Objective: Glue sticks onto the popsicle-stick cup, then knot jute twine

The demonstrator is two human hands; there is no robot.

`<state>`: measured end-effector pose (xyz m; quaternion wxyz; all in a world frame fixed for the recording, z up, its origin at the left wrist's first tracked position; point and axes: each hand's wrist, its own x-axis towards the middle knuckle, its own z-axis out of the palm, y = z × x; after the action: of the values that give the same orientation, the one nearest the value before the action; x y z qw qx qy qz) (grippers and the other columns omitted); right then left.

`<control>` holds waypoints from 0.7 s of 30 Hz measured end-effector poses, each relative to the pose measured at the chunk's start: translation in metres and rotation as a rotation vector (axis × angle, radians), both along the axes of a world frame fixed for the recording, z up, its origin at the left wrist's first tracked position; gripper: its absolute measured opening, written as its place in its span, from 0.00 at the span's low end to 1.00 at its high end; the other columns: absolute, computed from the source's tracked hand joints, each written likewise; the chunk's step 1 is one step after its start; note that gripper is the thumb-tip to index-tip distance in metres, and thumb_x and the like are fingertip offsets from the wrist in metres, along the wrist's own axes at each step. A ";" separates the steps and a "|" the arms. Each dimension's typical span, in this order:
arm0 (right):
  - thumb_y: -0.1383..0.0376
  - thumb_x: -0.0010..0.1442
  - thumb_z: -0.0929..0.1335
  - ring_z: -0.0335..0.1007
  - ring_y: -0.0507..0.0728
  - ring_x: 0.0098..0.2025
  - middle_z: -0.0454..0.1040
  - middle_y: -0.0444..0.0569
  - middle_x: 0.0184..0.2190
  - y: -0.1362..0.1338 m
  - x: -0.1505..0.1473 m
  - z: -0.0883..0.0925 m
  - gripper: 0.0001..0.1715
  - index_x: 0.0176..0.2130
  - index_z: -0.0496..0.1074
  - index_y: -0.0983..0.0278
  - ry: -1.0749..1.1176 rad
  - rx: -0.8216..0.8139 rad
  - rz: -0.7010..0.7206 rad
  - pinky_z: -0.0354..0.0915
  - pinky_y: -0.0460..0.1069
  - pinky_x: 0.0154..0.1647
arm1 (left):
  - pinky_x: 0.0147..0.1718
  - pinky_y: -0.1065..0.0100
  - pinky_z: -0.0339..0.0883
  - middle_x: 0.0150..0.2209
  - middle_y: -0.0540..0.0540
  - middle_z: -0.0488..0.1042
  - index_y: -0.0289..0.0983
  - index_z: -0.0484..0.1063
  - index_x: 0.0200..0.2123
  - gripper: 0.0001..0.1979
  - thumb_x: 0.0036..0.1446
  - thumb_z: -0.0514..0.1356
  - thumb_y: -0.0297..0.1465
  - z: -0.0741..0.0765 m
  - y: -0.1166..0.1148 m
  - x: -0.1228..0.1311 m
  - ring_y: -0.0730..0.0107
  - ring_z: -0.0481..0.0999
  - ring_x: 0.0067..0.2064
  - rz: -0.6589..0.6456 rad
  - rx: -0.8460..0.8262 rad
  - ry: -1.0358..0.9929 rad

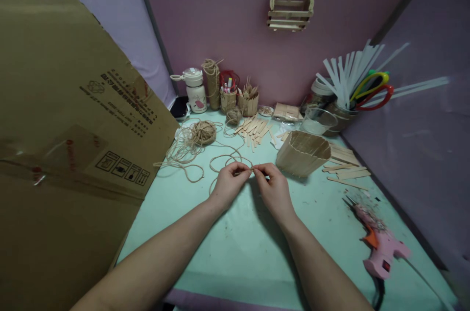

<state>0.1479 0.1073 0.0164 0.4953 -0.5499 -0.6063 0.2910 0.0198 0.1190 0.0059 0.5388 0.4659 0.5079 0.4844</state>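
Note:
Over the middle of the table, my left hand (232, 179) and my right hand (271, 182) meet, each pinching a piece of brown twine (235, 158) between thumb and fingertips. Loose loops of the twine curve across the tabletop behind my left hand. A ball of twine (204, 131) sits farther back to the left amid tangled strands. Just beyond my right hand stands a basket made of wooden craft sticks (304, 153), its top uncovered. My fingers hide the short bit of twine between them.
At right lies a pink glue gun (385, 247) with its cord. Craft sticks (347, 171) are scattered near the basket, and more sticks (254, 130) lie at the back. A large cardboard box (81, 144) walls off the left. A white bottle (196, 93) stands behind; scissors (374, 95) rest in a right-hand pot.

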 end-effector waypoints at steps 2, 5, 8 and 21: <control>0.60 0.56 0.65 0.69 0.57 0.36 0.75 0.50 0.30 0.001 0.000 -0.001 0.11 0.30 0.75 0.63 0.011 -0.002 -0.003 0.63 0.52 0.39 | 0.32 0.71 0.61 0.28 0.50 0.73 0.35 0.73 0.28 0.06 0.46 0.63 0.32 0.001 0.000 0.000 0.74 0.69 0.31 -0.009 0.007 -0.012; 0.59 0.54 0.66 0.69 0.57 0.34 0.77 0.50 0.30 0.003 0.002 -0.005 0.12 0.30 0.76 0.63 0.081 -0.096 0.002 0.64 0.52 0.37 | 0.31 0.72 0.61 0.28 0.50 0.73 0.35 0.73 0.28 0.07 0.45 0.64 0.32 0.004 -0.001 0.001 0.74 0.68 0.31 -0.020 -0.012 -0.065; 0.56 0.53 0.67 0.69 0.57 0.30 0.76 0.49 0.27 0.004 0.004 -0.008 0.15 0.32 0.76 0.65 0.181 -0.225 0.034 0.63 0.51 0.32 | 0.29 0.74 0.60 0.28 0.50 0.72 0.35 0.74 0.28 0.07 0.43 0.65 0.32 0.009 -0.002 0.001 0.76 0.68 0.31 -0.046 -0.075 -0.168; 0.62 0.56 0.65 0.69 0.55 0.33 0.75 0.50 0.30 -0.003 0.001 0.001 0.10 0.31 0.74 0.64 0.044 0.002 -0.022 0.65 0.49 0.31 | 0.31 0.72 0.62 0.31 0.49 0.75 0.36 0.76 0.29 0.09 0.44 0.67 0.34 0.001 0.001 0.001 0.74 0.70 0.31 0.000 -0.016 -0.150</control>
<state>0.1485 0.1048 0.0177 0.5120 -0.5496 -0.5895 0.2970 0.0209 0.1199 0.0065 0.5790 0.4238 0.4700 0.5140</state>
